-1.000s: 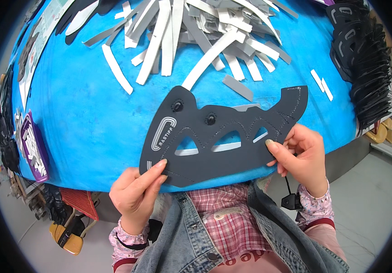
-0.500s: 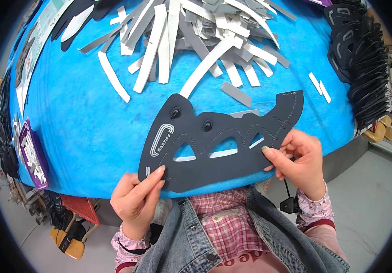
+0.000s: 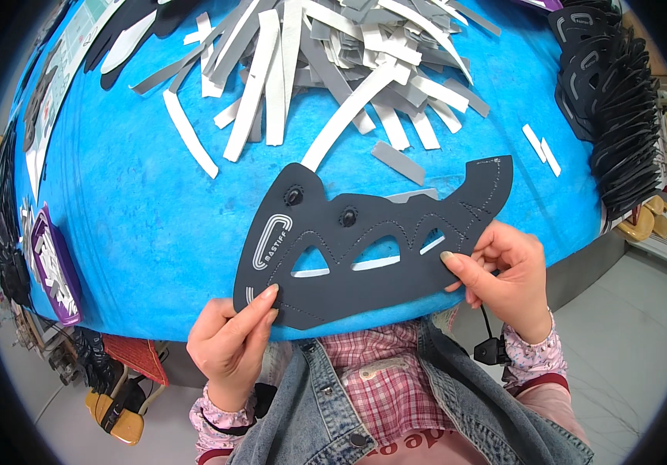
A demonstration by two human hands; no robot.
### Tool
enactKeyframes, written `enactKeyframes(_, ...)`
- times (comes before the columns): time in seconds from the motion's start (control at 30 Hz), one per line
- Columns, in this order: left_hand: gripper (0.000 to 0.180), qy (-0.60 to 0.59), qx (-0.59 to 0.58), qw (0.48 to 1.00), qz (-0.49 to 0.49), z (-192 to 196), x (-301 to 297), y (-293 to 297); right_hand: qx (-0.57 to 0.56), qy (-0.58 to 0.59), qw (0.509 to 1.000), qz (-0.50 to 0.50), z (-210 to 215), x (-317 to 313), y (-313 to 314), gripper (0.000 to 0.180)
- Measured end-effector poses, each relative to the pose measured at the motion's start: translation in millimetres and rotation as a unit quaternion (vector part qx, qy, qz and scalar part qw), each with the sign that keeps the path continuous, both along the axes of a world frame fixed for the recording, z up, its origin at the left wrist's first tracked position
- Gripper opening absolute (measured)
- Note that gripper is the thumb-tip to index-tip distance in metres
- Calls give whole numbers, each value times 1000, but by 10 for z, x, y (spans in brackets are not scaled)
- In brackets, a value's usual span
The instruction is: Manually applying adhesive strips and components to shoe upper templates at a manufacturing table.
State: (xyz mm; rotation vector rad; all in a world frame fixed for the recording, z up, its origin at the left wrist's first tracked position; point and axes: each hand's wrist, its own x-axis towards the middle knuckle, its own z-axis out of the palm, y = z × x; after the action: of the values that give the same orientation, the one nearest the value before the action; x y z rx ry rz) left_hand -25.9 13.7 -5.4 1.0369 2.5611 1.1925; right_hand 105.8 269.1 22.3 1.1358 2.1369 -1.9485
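— Looking past both hands, what's there?

— A blue table [image 3: 155,209], with a heap of grey and white strips [image 3: 326,70] beyond the hands and a stack of black cut pieces [image 3: 612,116] beyond the right one.

— And between them?

— A flat black shoe-upper panel [image 3: 364,256], held over the table's near edge.

— The grip?

— The left hand [image 3: 229,349] pinches its lower corner; the right hand [image 3: 504,271] pinches the opposite edge. I'd keep fingertips on the margins, so the panel stays flat, cutouts uncovered.
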Motion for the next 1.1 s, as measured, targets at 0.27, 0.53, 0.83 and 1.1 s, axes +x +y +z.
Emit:
enactKeyframes(0.27,38,3,-7,1000,1,4,-3,-3,3,-4,1000,-3,2,-5,-7,23)
enactKeyframes(0.53,38,-1,-19,1000,1,29,-7,20,8,7,1000,5,-2,0,-3,23)
enactKeyframes(0.83,37,-6,-21,1000,3,31,-9,2,22,4,1000,12,-1,6,-11,23)
enactKeyframes(1.1,36,-2,-19,1000,1,36,-9,20,24,12,999,18,-19,20,-2,23)
